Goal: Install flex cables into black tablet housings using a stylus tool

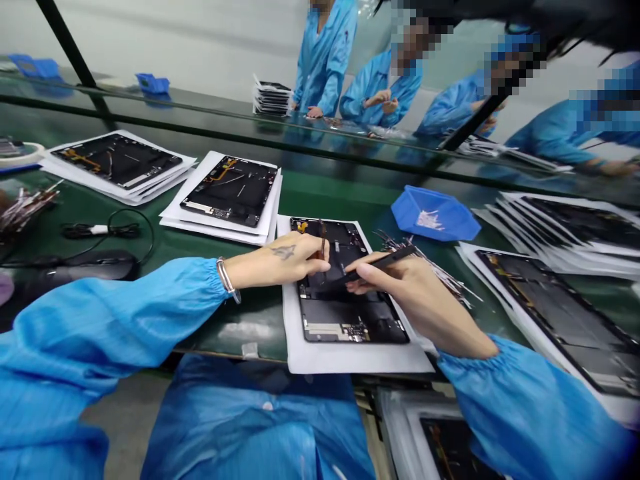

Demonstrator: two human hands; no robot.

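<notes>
In the head view, the slim black pry tool [383,265] in the right hand [420,300] could gouge the open tablet [350,320] or tear the narrow brown flex strip [322,241] if its tip skids under pressure. The tablet lies on a white sheet [350,359] directly beneath the fingers of both hands, its upper part under the left hand [280,262]. The right fingers [363,273] close around the tool, its tip reaching just beside the left fingertips [320,265], which curl down onto the tablet; whether they grip anything cannot be told
</notes>
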